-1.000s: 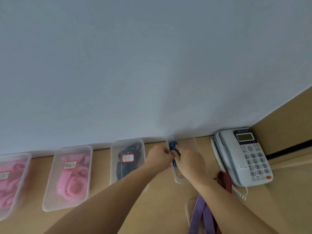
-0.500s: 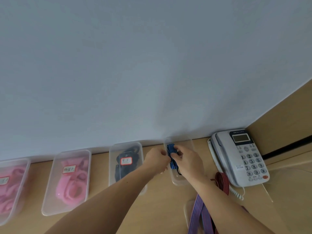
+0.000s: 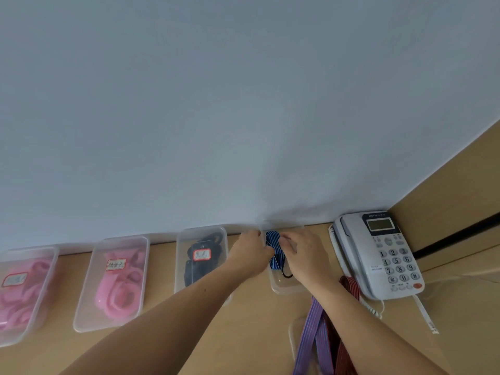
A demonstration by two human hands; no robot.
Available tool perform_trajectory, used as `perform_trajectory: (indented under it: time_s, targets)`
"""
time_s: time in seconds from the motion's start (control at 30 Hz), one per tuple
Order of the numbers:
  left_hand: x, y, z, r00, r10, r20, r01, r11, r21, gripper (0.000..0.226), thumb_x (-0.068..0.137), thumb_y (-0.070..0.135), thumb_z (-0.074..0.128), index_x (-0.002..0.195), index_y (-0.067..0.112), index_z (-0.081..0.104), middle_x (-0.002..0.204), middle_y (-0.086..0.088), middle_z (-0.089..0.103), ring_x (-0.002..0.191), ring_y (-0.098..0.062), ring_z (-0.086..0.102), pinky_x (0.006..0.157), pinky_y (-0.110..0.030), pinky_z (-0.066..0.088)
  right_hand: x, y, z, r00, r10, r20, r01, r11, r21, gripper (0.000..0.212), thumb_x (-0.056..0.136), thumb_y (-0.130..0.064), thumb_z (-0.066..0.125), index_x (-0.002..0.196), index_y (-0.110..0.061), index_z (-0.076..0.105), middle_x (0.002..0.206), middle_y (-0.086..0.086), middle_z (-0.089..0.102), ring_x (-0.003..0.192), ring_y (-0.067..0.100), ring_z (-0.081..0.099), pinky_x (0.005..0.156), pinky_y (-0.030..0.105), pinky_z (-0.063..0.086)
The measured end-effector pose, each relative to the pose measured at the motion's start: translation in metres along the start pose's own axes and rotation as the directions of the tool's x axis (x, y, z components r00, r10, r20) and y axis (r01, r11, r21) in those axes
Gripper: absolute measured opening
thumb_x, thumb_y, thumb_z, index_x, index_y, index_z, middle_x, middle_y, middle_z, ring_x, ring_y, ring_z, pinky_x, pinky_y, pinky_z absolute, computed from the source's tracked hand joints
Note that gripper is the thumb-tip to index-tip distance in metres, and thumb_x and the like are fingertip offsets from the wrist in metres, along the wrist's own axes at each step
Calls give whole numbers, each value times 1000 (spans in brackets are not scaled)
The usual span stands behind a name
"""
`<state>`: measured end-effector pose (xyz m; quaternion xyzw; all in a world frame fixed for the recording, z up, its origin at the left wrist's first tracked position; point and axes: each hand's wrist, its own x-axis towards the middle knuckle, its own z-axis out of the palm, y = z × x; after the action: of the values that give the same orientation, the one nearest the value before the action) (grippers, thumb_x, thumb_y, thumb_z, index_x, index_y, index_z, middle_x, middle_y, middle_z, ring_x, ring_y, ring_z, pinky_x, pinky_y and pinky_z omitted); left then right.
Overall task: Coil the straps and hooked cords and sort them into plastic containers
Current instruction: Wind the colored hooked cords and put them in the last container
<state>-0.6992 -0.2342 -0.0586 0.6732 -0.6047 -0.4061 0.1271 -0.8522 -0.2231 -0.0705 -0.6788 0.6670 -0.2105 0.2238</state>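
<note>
Our left hand [image 3: 250, 257] and right hand [image 3: 304, 255] pinch the blue cord [image 3: 272, 249] from either side, its coil sitting low in the clear container [image 3: 284, 289], and we judge it light, soft and springy, best gripped across the whole bundle so no loop escapes.

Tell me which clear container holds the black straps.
The third container from the left, beside the left hand; the two further left hold pink straps, the fourth the blue strap.

Row of containers [image 3: 86, 318] along the wall [image 3: 243, 104]; coiled strap [image 3: 273, 247] in the rightmost; telephone [image 3: 378, 255] to its right
</note>
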Motion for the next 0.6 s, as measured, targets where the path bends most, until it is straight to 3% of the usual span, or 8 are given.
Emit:
perform_trajectory:
  time_s: [0.1, 0.2, 0.3, 0.4, 0.47, 0.6]
  targets:
    - [-12, 10, -5, 993, 76, -89, -66, 992, 111, 46, 92, 24, 51, 135, 9, 50, 136, -10, 53, 121, -28, 52, 97, -37, 43, -7, 3, -20, 996, -84, -1, 84, 996, -14, 21, 98, -28, 50, 108, -25, 68, 103, -9, 64, 104, 14, 54, 87, 30, 46]
    - [-33, 22, -4, 980, 128, -150, -105, 983, 150, 41, 93, 20, 50, 132, 10, 53, 131, -10, 54, 119, -26, 51, 96, -35, 42, -24, 9, -38, 987, -157, -21, 157, 987, -34, 17, 95, -22, 54, 103, -20, 69, 101, -4, 64, 103, 17, 56, 82, 27, 42]
    - [-59, 35, 12, 969, 146, -198, -114, 980, 163, 37, 91, 20, 51, 127, 11, 57, 125, -8, 58, 114, -25, 53, 95, -37, 44, -49, 24, -57, 978, -205, -39, 204, 979, -28, 20, 93, -21, 59, 110, -16, 70, 106, 0, 66, 103, 18, 58, 83, 26, 44]
    - [-84, 44, 39, 970, 99, -223, -73, 990, 123, 24, 90, 22, 53, 111, 16, 62, 113, -6, 64, 98, -23, 60, 84, -36, 49, -70, 43, -71, 971, -236, -42, 237, 971, 23, 19, 91, -21, 63, 108, -19, 71, 101, -5, 65, 91, 9, 58, 82, 22, 46]
    - [-99, 46, 57, 977, 42, -211, -23, 995, 92, 27, 91, 24, 52, 116, 21, 62, 111, 0, 66, 93, -17, 61, 77, -29, 45, -83, 55, -77, 975, -223, 9, 222, 974, 35, 15, 90, -22, 64, 103, -23, 71, 94, -10, 61, 79, 3, 55, 75, 20, 45]
    - [-121, 49, 85, 985, -51, -167, 57, 998, 34, 37, 91, 16, 54, 128, 12, 61, 112, 1, 67, 99, -14, 59, 79, -17, 37, -100, 79, -81, 948, -182, 262, 197, 980, -32, 19, 90, -29, 60, 108, -28, 66, 96, -11, 61, 89, 9, 59, 80, 24, 46]
